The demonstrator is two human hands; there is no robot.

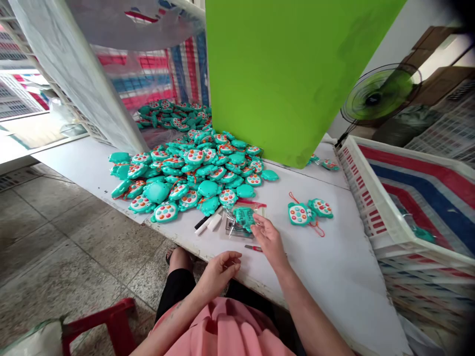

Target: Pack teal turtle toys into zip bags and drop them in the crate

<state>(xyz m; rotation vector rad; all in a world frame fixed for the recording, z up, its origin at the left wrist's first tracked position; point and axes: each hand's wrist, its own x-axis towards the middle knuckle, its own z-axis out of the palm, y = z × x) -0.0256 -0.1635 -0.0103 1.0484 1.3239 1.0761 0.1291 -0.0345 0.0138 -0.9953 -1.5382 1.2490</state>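
Observation:
A green turtle-shaped toy (244, 216) lies over clear plastic bags near the table's front, its back with printed text facing up. The fingertips of my right hand (269, 241) close on its right edge. My left hand (221, 269) is held low at the table's front edge, fingers loosely bent and apart, with nothing in it. Between the hands lies a red-handled cutter knife (253, 247). Left of the bags (229, 228) are white and black marker pens (208, 222). Two more turtle toys (298, 214) with coloured buttons and orange cords lie to the right.
A big heap of turtle toys (185, 170) covers the table's left and middle, spilling from a lined crate (122, 99). A tall green panel (289, 74) stands behind. At right are a white crate (356, 173) with striped lining and a fan (374, 99). A red stool (115, 321) stands lower left.

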